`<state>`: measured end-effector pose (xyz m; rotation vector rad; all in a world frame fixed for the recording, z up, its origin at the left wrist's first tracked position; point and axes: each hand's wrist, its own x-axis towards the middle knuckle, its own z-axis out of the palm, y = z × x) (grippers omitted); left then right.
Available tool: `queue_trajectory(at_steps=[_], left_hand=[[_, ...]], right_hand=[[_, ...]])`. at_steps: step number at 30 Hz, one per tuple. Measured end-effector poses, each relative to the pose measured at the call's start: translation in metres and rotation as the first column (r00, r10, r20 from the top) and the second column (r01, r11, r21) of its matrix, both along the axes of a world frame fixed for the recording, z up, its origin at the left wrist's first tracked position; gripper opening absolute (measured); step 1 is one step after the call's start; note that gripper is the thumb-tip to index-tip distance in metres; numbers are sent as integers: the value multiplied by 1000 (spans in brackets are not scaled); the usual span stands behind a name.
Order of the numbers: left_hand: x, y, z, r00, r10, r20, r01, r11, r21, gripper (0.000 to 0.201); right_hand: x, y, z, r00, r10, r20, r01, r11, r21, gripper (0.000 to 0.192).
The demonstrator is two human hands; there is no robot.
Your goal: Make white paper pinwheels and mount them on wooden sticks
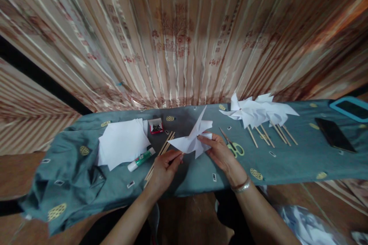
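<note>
A white paper pinwheel (191, 141) is held above the cloth-covered table, its pointed blades spread out. My right hand (221, 153) is closed on it, with thumb and fingers pinching near the pin at its centre. At its lower left, my left hand (166, 166) is closed in a pinch on what looks like the pinwheel's stick, mostly hidden by the fingers. Several loose wooden sticks (165, 147) lie beside and partly behind my left hand. Close to my right hand rest scissors (236, 149) with yellow-green handles.
To the left are a stack of white paper (123, 141), a glue stick (141, 159) and a small red box of dark pins (156, 126). Several pinwheels on sticks (258, 111) lie at the back right. Farther right are a dark phone (335, 134) and a blue-framed device (342, 102).
</note>
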<state>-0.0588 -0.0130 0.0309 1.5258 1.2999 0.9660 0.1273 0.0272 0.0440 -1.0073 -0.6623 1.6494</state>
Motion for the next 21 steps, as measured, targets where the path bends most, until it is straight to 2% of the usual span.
queue_trajectory(at_steps=[9, 13, 21], left_hand=[[-1, 0, -4, 999, -4, -50, 7, 998, 57, 28], [-2, -2, -3, 998, -6, -64, 11, 996, 85, 29], [-5, -5, 0, 991, -27, -128, 44, 990, 136, 33]], right_hand=[[-3, 3, -6, 1000, 5, -15, -6, 1000, -28, 25], [-3, 2, -6, 1000, 22, -2, -22, 1000, 7, 30], [9, 5, -3, 975, 102, 198, -129, 983, 127, 34]])
